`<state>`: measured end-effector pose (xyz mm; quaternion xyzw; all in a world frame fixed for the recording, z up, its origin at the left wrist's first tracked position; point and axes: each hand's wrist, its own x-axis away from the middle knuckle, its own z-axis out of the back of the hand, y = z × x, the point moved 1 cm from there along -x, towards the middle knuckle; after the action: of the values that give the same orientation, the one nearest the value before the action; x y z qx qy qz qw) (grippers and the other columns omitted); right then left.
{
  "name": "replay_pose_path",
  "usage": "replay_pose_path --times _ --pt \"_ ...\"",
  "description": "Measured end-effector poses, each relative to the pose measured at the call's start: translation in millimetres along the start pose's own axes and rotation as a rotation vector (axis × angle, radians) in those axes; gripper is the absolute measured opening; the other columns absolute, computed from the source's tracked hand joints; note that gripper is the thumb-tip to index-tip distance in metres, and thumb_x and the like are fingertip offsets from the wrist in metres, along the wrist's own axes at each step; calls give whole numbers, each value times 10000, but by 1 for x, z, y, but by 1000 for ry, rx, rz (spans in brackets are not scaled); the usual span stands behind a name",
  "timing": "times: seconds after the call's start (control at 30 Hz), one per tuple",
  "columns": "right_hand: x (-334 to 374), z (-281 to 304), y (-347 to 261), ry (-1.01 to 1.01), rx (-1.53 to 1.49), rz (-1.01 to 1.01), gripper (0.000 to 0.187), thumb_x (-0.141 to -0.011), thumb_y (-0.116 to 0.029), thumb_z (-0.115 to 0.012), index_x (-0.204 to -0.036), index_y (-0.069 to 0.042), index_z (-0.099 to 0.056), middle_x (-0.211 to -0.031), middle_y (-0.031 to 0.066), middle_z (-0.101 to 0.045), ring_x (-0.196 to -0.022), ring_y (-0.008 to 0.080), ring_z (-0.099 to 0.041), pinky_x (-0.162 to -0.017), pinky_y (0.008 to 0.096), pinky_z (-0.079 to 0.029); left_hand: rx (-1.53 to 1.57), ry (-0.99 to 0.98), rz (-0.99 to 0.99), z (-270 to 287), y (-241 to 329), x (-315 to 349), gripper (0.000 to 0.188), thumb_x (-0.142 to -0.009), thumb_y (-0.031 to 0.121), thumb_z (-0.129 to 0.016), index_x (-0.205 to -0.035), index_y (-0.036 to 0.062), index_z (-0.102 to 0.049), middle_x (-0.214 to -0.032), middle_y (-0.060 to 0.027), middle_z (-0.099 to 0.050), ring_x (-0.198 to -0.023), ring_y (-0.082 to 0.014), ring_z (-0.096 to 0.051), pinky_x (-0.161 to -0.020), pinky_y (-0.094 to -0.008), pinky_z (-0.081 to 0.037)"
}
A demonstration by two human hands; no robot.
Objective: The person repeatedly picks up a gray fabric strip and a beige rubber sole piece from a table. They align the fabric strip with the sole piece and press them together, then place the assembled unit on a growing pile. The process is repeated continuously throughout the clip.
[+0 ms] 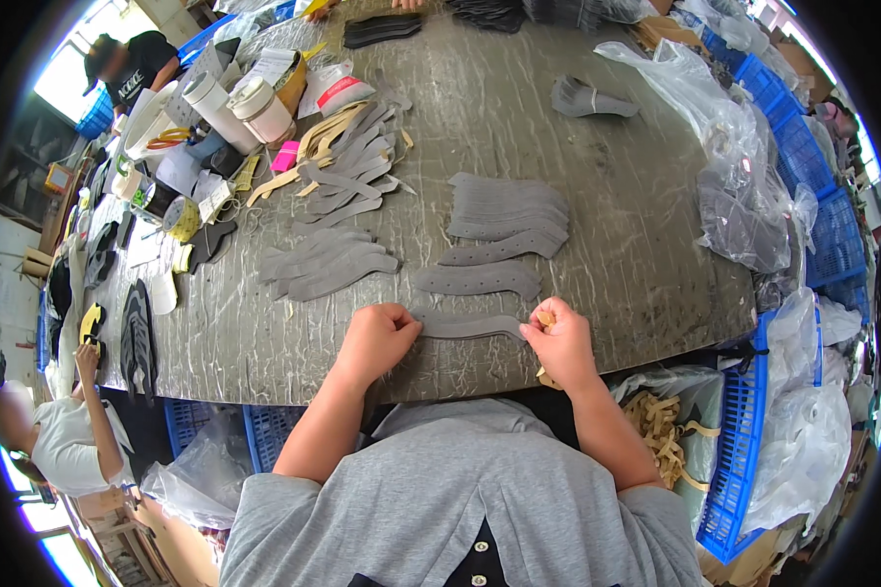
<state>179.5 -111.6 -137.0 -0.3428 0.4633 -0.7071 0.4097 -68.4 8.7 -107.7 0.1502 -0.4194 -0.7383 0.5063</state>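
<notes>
A curved grey strip (472,325) lies crosswise at the table's near edge, between my two hands. Its left end is pinched by my left hand (374,344), thumb and fingers closed. My right hand (564,344) grips the other end, with a small tan scrap (546,318) showing among its fingers. Just beyond is a small stack of grey strips (480,279) with a row of small holes. Farther out, a larger fanned stack of holed grey pieces (509,207) overlaps itself. To the left sits a spread pile of grey pieces (328,264).
Loose grey strips (347,181) and tan strips (335,129) lie back left, beside a white tumbler (219,110) and tape roll (181,217). A tied grey bundle (592,100) sits far right. Blue crates (739,450) and plastic bags (754,186) line the right. Co-workers stand left.
</notes>
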Motion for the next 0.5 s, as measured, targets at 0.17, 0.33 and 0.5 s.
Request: replay_pose_path --times 0.17,0.33,0.5 --pt "-1 -1 4 22 36 12 173 -770 -5 -726 -859 9 -578 -728 101 -646 -651 126 -594 -612 291 -489 -65 -19 38 1 7 0 180 -782 170 -699 -798 -9 -695 -697 -182 -663 -644 -310 -653 -634 -379 -517" --pt "-1 -2 10 28 84 36 168 -763 -17 -725 -862 3 -590 -720 128 -651 -652 201 -639 -604 313 -494 -71 -15 34 0 10 0 176 -780 166 -696 -795 -9 -692 -707 -195 -661 -675 -336 -661 -648 -391 -521" --pt "6 -2 -13 65 565 290 150 -769 -91 -727 -889 -64 -641 -747 101 -580 -632 293 -619 -569 377 -501 -123 27 -38 -6 1 -2 180 -773 166 -700 -790 -13 -691 -662 -169 -649 -602 -251 -636 -601 -353 -501"
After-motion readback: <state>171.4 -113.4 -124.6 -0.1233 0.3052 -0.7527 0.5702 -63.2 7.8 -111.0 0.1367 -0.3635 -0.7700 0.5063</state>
